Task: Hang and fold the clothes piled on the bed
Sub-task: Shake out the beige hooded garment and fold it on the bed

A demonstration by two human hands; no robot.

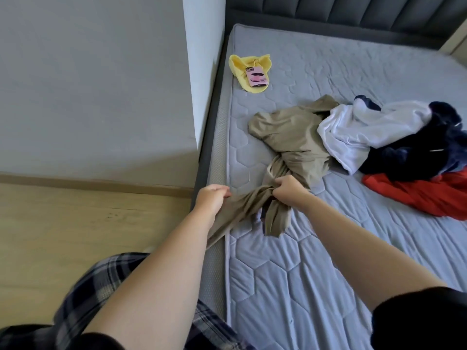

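A khaki garment (293, 137) lies stretched across the grey quilted mattress (316, 274), its near end bunched at the bed's left edge. My right hand (290, 192) grips a gathered fold of that near end. My left hand (212, 198) holds another part of the khaki cloth right at the mattress edge. Behind the khaki piece lies a pile: a white garment (366, 127), a dark navy one (424, 152) and a red one (424, 198). The far part of the khaki garment runs under the white one.
A yellow cloth (240, 64) with a pink phone (256, 77) on it sits near the mattress's far left corner. A grey wall (96, 84) and wooden floor (75, 236) lie left of the bed. A dark padded headboard (353, 13) stands at the back.
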